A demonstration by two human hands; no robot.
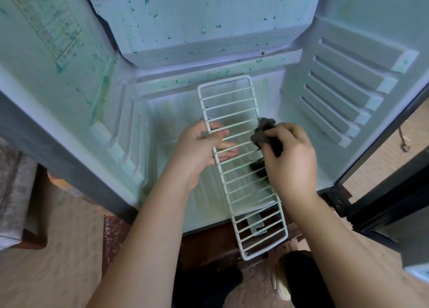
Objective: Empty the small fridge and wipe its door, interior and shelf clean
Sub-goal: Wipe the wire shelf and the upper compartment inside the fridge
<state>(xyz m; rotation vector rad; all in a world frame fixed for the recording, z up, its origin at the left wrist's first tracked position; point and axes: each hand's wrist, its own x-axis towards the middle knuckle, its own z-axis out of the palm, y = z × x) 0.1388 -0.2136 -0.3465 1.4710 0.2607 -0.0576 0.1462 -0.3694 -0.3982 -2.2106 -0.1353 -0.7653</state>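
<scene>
- The wire shelf (243, 170) is out of its rails and runs lengthways from deep in the fridge (185, 28) to well past the front lip. The near end hangs over the floor, just above a shoe (282, 282).
- The left hand (204, 145) grips the shelf's left rail with fingers hooked through the bars. The right hand (290, 154) pinches a bunched dark cloth (264, 131) against the right rail.
- From where I stand, only that left hand seems to steady the shelf. I can't tell if the far end rests on anything. A hard rub from the cloth could twist it loose and drop the near end on the foot.
- The cloth is wadded up, so a fold could snag between the bars and jerk the shelf.
- Green specks and streaks cover the back wall, the left wall and the ledge at the back. If the wiped shelf brushes them, I'd say it gets dirty again, and a soiled cloth may only smear them.
- The fridge holds no food or bottles that I can see, only the far part of the shelf. So the emptying looks done and the walls look still unwiped.
- The door (390, 205) stands open on the right, and little of it shows.
</scene>
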